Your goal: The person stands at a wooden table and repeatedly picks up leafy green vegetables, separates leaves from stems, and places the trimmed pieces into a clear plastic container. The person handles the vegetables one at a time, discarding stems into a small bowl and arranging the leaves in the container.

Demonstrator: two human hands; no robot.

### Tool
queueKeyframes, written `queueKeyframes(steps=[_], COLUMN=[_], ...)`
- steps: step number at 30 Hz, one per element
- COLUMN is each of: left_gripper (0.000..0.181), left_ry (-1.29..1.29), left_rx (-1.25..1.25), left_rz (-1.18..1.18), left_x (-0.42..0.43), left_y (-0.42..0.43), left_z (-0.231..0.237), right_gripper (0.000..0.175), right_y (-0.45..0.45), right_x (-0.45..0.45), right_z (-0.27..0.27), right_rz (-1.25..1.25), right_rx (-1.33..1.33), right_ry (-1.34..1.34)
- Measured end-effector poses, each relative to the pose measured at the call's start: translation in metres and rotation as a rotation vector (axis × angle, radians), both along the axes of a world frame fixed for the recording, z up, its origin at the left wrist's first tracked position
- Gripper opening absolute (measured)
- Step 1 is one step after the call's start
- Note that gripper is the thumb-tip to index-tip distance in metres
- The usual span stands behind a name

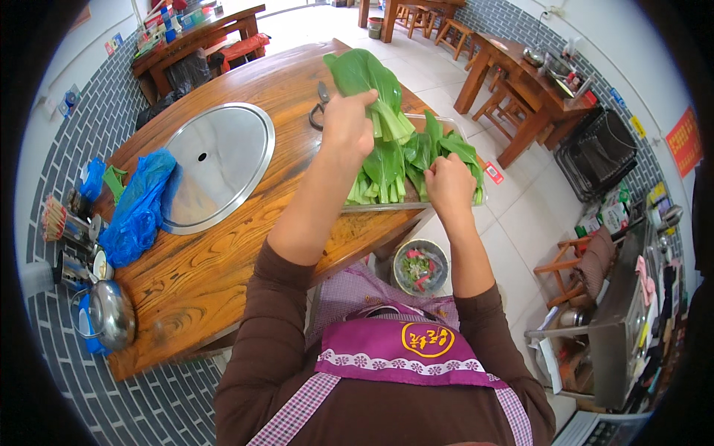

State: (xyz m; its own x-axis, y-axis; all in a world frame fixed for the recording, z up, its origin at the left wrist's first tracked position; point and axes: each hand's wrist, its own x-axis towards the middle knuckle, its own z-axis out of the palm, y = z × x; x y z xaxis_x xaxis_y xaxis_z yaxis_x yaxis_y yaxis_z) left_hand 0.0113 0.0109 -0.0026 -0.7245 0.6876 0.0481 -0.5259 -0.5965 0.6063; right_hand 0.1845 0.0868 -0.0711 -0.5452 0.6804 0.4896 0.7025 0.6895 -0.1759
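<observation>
My left hand (pixel 348 122) grips a bunch of leafy greens (pixel 365 69), broad green leaves with pale stalks, raised above the tray. Its cut stalk ends point down to the right. Below it, a clear shallow tray (pixel 385 208) at the table's right end holds more greens (pixel 384 167). My right hand (pixel 453 181) is down at the tray's right side, with its fingers curled on leaves (pixel 460 151) there; its fingertips are partly hidden. Scissors (pixel 317 114) with dark handles lie beside my left hand, partly covered by it.
A round metal lid (pixel 223 167) lies on the wooden table (pixel 223 267). Left of it are a crumpled blue plastic bag (pixel 136 212), chopsticks (pixel 53 220) and a metal kettle (pixel 114 315). A bin (pixel 421 267) with scraps stands on the floor below the tray.
</observation>
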Motion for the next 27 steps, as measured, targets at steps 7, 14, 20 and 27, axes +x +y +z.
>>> queueKeyframes(steps=[7, 14, 20, 27], left_gripper=[0.029, 0.031, 0.025, 0.028], left_ry=[-0.089, 0.026, 0.027, -0.026], left_rx=[-0.030, -0.112, -0.010, 0.139], left_rz=[-0.057, -0.105, -0.178, -0.322], left_x=[0.001, 0.041, 0.056, 0.048], left_y=[0.006, 0.007, 0.010, 0.005], left_z=[-0.004, -0.006, -0.014, -0.010], right_gripper=[0.012, 0.008, 0.009, 0.011], right_y=[0.009, -0.004, -0.025, -0.029], right_x=[0.031, 0.020, 0.000, 0.001], right_z=[0.029, 0.038, 0.036, 0.045], right_rz=[0.047, 0.431, 0.351, 0.336], right_rx=[-0.219, -0.507, -0.508, -0.391], right_ry=[0.478, 1.070, 0.814, 0.781])
